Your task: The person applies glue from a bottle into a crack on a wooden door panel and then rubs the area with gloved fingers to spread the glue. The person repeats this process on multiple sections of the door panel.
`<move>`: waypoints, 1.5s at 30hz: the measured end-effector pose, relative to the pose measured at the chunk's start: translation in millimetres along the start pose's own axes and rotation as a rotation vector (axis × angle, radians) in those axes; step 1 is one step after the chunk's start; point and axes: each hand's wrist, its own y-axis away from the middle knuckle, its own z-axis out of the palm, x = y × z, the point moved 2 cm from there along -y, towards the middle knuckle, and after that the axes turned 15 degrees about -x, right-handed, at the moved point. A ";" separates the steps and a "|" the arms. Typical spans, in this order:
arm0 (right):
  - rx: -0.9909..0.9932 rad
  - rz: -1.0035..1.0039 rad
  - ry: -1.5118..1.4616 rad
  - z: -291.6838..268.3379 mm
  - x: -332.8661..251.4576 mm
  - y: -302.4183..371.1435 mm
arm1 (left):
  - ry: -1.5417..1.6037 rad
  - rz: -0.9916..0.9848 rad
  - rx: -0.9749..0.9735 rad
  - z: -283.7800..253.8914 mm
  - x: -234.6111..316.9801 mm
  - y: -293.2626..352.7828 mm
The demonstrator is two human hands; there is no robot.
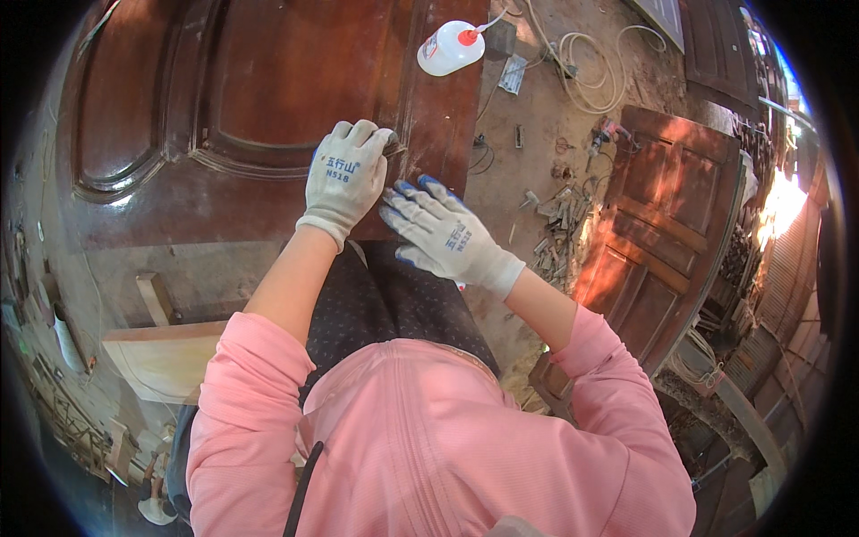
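Observation:
A dark reddish-brown wooden door (295,80) with raised mouldings lies flat in front of me. My left hand (344,174), in a white knitted glove, is closed with its knuckles up at the corner of a moulding on the door. Whatever its fingers hold is hidden beneath them. Just right of it, my right hand (438,228) is open in a matching glove with blue-coated fingertips. Its fingers are stretched out by the door's near edge, apparently gripping nothing. A white plastic bottle (450,50) with a red cap and thin spout lies on the door's far right part.
Another brown panelled door (658,215) leans at the right. A pale hose (586,85) coils on the dusty floor beyond. Wood scraps (559,228) lie in a heap beside the leaning door. To my left are a pale board (170,362) and a wood block (155,298).

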 end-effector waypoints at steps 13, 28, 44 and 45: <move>0.971 0.535 -0.528 -52.6 82.0 -38.3 | -0.015 -0.032 -0.018 -2.1 -0.1 2.3; 0.931 0.383 -0.976 -62.0 78.0 -25.7 | 0.020 -0.014 0.003 -0.3 -0.7 0.8; 0.271 0.737 -0.554 1.2 -1.4 70.7 | 0.002 -0.028 0.004 -1.5 1.1 0.8; 0.267 0.736 -0.545 1.5 -1.8 70.0 | 0.000 -0.030 0.004 -1.3 1.0 0.9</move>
